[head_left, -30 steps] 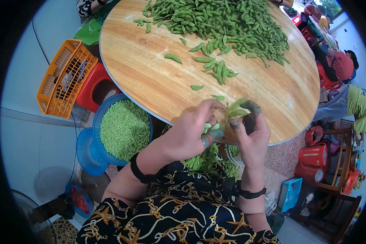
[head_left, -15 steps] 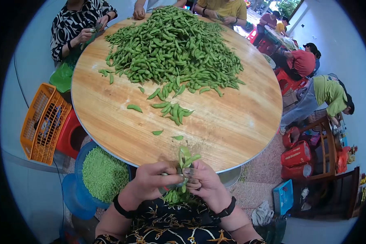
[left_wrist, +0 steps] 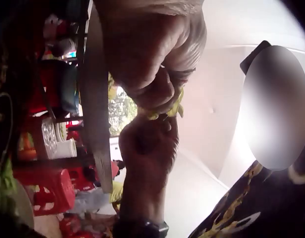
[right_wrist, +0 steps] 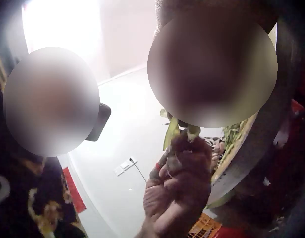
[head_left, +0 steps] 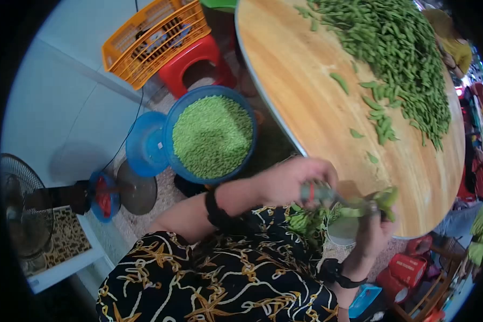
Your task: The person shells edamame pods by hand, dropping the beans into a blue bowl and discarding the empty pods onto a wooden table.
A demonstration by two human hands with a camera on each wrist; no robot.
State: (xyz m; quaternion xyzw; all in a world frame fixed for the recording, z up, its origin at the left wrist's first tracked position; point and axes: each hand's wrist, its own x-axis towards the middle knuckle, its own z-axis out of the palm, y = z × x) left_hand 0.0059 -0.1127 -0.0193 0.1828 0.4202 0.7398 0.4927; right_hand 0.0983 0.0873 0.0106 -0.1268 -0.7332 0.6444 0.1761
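Right hand (head_left: 374, 234), pods (head_left: 386, 199), blurred bag lettering (head_left: 410, 267)

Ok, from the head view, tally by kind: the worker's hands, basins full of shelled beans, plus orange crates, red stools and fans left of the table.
Hands: 2 (left hand, right hand)
Bean-filled basin: 1
Orange crate: 1
Red stool: 1
Fan: 1
Total: 6

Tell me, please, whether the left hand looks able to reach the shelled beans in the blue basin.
Probably yes: the shelled beans lie uncovered near the left forearm, and nothing visible blocks the left hand from above.
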